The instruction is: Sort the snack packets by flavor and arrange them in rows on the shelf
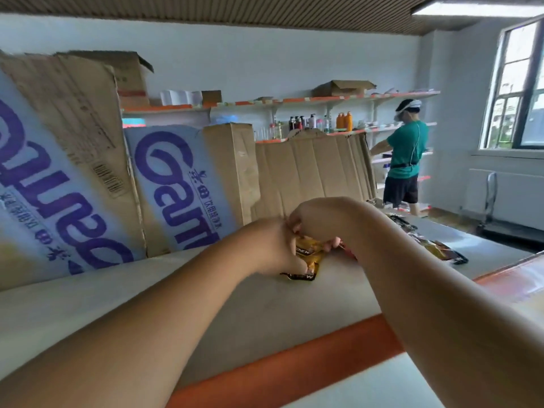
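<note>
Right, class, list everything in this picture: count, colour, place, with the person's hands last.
shelf: one, pale grey with orange edge, foreground
yellow packets: at least two, yellow and black, shelf centre
loose packets: several, dark and yellow, shelf right
printed cartons: two, pale with purple lettering, shelf back, left
flat cardboard: count unclear, brown, shelf back, centre
bottles: several, orange and dark, on the far wall shelf
other person: one, green shirt, far right
window: one, dark frame, far right
left hand: one, grips the yellow packets
right hand: one, grips the yellow packets
</note>
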Available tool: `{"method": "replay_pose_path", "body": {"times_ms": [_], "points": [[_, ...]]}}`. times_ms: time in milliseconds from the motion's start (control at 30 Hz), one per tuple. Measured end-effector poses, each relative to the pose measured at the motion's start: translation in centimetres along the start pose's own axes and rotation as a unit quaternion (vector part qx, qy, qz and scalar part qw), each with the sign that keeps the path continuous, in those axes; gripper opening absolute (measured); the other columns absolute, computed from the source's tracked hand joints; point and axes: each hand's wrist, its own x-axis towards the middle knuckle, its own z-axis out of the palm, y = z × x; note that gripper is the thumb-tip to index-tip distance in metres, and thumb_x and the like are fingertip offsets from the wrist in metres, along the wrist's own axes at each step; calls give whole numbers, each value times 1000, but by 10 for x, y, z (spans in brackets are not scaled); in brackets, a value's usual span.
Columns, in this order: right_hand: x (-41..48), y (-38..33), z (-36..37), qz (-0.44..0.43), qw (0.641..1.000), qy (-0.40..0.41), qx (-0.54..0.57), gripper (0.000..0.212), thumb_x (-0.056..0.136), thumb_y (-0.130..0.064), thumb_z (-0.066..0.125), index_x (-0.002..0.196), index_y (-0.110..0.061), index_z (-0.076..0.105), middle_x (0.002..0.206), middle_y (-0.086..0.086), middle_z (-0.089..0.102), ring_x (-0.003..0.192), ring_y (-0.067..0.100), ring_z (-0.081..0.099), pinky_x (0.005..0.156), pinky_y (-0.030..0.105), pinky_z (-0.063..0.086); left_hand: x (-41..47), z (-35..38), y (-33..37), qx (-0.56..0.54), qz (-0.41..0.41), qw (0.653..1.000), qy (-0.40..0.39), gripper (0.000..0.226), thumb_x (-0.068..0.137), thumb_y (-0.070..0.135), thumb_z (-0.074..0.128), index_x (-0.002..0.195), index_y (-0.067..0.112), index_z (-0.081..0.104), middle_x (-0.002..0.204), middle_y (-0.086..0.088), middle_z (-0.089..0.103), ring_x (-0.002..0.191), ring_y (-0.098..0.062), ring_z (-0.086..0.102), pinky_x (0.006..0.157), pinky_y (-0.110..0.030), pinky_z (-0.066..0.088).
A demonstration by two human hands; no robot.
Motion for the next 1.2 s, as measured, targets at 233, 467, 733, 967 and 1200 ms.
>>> {"method": "replay_pose_path", "body": {"times_ms": [233, 467, 733, 967, 1200], "points": [[-7, 1, 1, 10, 996, -46, 70, 50, 107, -36, 34, 112, -2, 71, 83, 25, 72, 64, 31, 66, 89, 43, 57, -12, 1, 7, -57, -16, 998, -2, 19, 79, 58, 76, 82, 44, 64, 97, 19, 62, 83, 3, 59, 70, -23, 47], [-15, 7, -1, -83, 989, -60, 105, 25, 101, -15, 52, 115, -30, 67, 68, -6, 73, 67, 18, 72, 62, 27, 58, -19, -13, 13, 31, -60, 996, -58, 42, 72, 58, 79, 75, 40, 42, 82, 13, 58, 73, -4, 55, 57, -27, 38], [-26, -2, 1, -209, 963, -136, 104, 31, 94, -17, 53, 110, -40, 68, 98, -19, 76, 86, 11, 73, 81, 28, 55, -40, -46, -30, 69, -233, 940, -241, 53, 66, 52, 91, 102, 20, 67, 102, -6, 72, 94, -22, 75, 69, -28, 63], [-25, 3, 4, -152, 988, -7, 21, 31, 78, -54, 79, 94, -31, 67, 94, -10, 68, 88, 13, 65, 71, 31, 47, -37, -41, -38, 115, -196, 956, -184, 61, 70, 73, 79, 103, 23, 66, 103, -2, 74, 93, -21, 74, 74, -29, 55], [-31, -7, 7, -122, 989, -17, -76, 53, 68, -60, 84, 103, -25, 65, 90, -10, 60, 80, 10, 55, 59, 28, 35, -32, -34, -44, 94, -175, 969, -147, 48, 70, 67, 82, 93, 29, 64, 94, 6, 71, 81, -16, 72, 60, -26, 47]]}}
